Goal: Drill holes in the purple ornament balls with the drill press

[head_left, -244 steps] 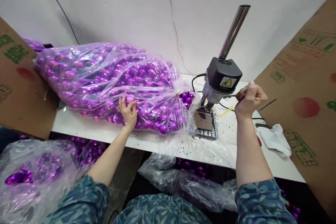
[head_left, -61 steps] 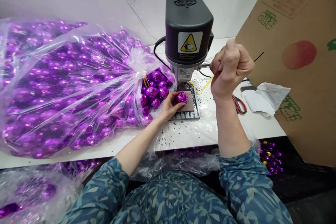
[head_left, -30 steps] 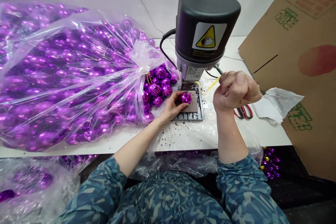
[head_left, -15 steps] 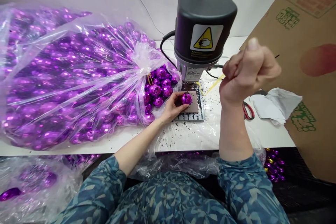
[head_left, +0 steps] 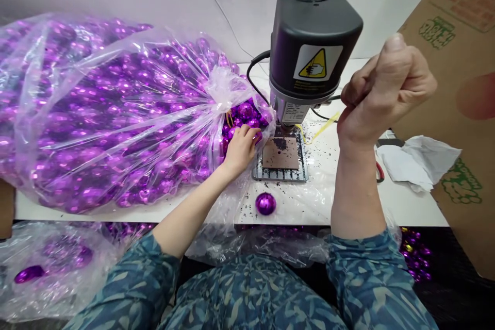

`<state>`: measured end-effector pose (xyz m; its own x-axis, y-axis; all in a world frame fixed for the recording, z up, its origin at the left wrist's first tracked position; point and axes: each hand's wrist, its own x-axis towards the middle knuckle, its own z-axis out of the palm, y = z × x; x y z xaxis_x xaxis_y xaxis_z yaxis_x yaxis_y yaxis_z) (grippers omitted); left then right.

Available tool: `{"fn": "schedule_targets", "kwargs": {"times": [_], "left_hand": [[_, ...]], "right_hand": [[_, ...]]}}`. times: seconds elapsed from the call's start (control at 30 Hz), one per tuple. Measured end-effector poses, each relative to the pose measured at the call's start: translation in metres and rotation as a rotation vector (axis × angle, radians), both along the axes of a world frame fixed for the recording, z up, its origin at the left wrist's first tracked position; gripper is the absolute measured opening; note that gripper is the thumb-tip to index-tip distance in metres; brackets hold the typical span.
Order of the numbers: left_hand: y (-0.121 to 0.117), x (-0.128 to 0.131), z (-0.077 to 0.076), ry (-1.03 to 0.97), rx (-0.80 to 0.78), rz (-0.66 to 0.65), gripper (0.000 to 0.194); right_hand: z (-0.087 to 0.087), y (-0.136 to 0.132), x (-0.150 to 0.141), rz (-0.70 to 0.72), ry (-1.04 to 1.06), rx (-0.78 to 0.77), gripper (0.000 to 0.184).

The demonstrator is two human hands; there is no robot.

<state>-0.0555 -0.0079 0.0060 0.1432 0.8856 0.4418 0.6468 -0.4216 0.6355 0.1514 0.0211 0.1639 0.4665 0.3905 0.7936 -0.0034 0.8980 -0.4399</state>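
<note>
A small bench drill press (head_left: 315, 44) stands on the white table (head_left: 410, 206), its brown work plate (head_left: 281, 154) bare apart from dark shavings. My right hand (head_left: 382, 90) is a fist raised beside the press head, closed on its thin lever. My left hand (head_left: 240, 147) reaches into the mouth of a big clear bag of purple faceted balls (head_left: 112, 113), fingers curled on a ball there. One loose purple ball (head_left: 265, 203) lies near the table's front edge, on clear plastic.
Cardboard boxes (head_left: 456, 77) wall the right side. A crumpled white cloth (head_left: 419, 160) and red-handled scissors (head_left: 378, 171) lie right of the press. Clear bags with more purple balls (head_left: 50, 263) hang below the table edge. Dark shavings speckle the table.
The ball held on the plate under the drill now lies loose near the front edge. My left hand moved left into the bag's mouth. My right fist rose with the lever.
</note>
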Motion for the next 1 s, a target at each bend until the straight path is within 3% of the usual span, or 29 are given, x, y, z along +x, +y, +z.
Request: {"fn": "schedule_targets", "kwargs": {"times": [0.1, 0.2, 0.3, 0.37, 0.47, 0.53, 0.7, 1.0], "left_hand": [[0.033, 0.003, -0.003, 0.176, -0.102, 0.042, 0.019], [0.039, 0.006, 0.000, 0.187, -0.153, 0.030, 0.017], [0.023, 0.007, 0.009, -0.074, -0.167, -0.043, 0.030], [0.007, 0.009, 0.011, -0.355, -0.285, -0.124, 0.040], [-0.010, 0.016, 0.002, -0.698, -0.536, -0.202, 0.045], [-0.014, 0.021, -0.010, -0.793, -0.598, -0.174, 0.046], [-0.007, 0.031, -0.029, -0.712, -0.426, -0.087, 0.045], [0.008, 0.044, -0.032, -0.552, -0.345, -0.178, 0.048]], "right_hand": [[0.000, 0.001, 0.000, -0.002, 0.007, 0.014, 0.060], [-0.001, 0.002, 0.001, -0.008, -0.003, 0.007, 0.061], [-0.002, 0.001, 0.000, -0.014, -0.017, -0.005, 0.060], [-0.002, 0.000, -0.001, -0.024, -0.017, -0.015, 0.060], [-0.001, 0.001, -0.002, -0.050, -0.006, -0.025, 0.064], [0.000, 0.002, -0.002, -0.057, -0.001, -0.020, 0.065], [-0.001, 0.005, -0.002, -0.078, -0.003, -0.004, 0.065], [-0.003, 0.003, -0.002, -0.105, -0.024, 0.009, 0.062]]}}
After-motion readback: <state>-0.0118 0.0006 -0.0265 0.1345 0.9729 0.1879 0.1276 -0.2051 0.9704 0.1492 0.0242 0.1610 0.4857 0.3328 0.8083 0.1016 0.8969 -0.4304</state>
